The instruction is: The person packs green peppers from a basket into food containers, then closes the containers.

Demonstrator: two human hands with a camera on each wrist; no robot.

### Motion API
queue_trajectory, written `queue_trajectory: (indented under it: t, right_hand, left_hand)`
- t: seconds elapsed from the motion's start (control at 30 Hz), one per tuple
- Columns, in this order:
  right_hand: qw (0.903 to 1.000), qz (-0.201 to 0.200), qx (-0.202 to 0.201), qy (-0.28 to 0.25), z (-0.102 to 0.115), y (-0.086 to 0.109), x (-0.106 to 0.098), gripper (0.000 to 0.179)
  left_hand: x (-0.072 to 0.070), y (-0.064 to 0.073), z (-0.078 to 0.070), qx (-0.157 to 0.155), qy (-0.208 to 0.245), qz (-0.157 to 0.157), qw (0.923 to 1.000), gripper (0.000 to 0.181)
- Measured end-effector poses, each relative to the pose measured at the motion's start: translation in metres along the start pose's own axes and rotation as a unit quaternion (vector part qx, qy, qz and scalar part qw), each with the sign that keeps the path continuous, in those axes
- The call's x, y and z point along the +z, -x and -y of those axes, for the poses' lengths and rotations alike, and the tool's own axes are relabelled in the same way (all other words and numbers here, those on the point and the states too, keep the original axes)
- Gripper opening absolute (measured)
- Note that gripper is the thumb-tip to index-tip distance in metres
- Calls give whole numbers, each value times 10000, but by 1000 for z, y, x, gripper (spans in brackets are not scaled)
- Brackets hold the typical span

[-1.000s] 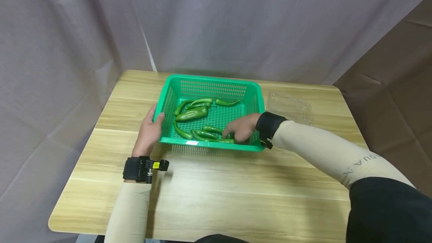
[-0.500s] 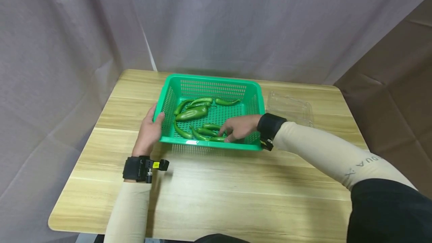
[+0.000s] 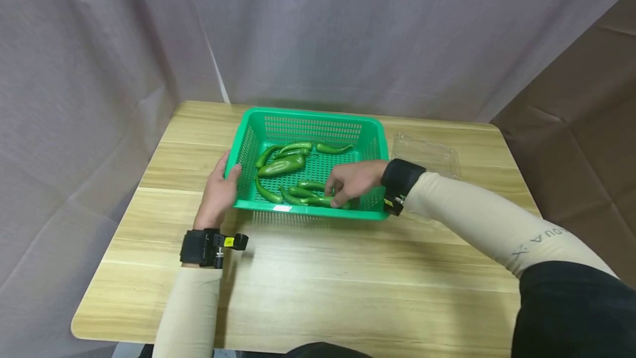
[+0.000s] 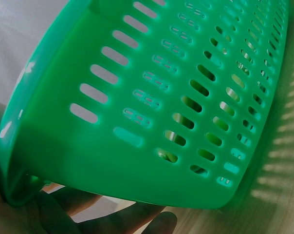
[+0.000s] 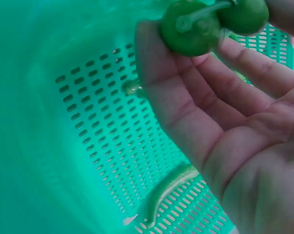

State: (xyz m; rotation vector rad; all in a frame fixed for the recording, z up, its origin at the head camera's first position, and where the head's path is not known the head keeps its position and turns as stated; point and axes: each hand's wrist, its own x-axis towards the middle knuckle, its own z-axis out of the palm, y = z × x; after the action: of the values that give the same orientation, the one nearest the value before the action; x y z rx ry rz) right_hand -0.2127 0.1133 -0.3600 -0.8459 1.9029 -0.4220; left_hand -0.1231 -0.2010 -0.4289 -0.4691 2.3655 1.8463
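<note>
Grey fabric (image 3: pixel 318 26) hung behind a wood-grain tabletop (image 3: pixel 348 286) as a person worked in a green plastic basket (image 3: pixel 318 112). The left hand (image 3: pixel 218 195) gripped its side rim, thumb over the edge. The right hand (image 3: pixel 354 180), reaching in near the close wall, pinched a slender green chili pepper (image 3: pixel 316 201) between curled fingers and thumb; the right wrist view showed two stem ends at those fingertips, though whether both peppers were held could not be told. Handling appeared only partway along: the pinched pepper was within the basket, and others lay loose on the slotted floor. Small peppers (image 3: pixel 302 191) sat just left of the right fingers, a curved pepper (image 3: pixel 268 190) nearer the left fingers. Beyond the right fingertips, toward the far wall, lay a broad green pepper (image 3: pixel 282 166), a slender cluster (image 3: pixel 297 146) and a lone pepper (image 3: pixel 334 149). Right of those fingers, outside the basket, was a clear plastic container (image 3: pixel 427 154), seemingly unused so far.
</note>
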Motion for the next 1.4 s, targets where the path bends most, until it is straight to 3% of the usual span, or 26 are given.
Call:
queue_trajectory:
  t: [0.37,0.7,1.2,1.4]
  right_hand:
    - [9982,-381,-412,220,18,21,-24,46]
    - [9966,-595,-458,328,26,45,-41,44]
    - [9942,-809,-491,513,14,61,-43,43]
    - [9929,-1050,-255,495,0,73,-40,46]
  left_hand:
    - [2,1,-4,-31,24,-1,10000,62]
    - [3,3,-4,-43,34,76,10000,61]
    - [2,5,-6,29,35,71,10000,61]
    - [1,7,-6,22,-11,62,10000,62]
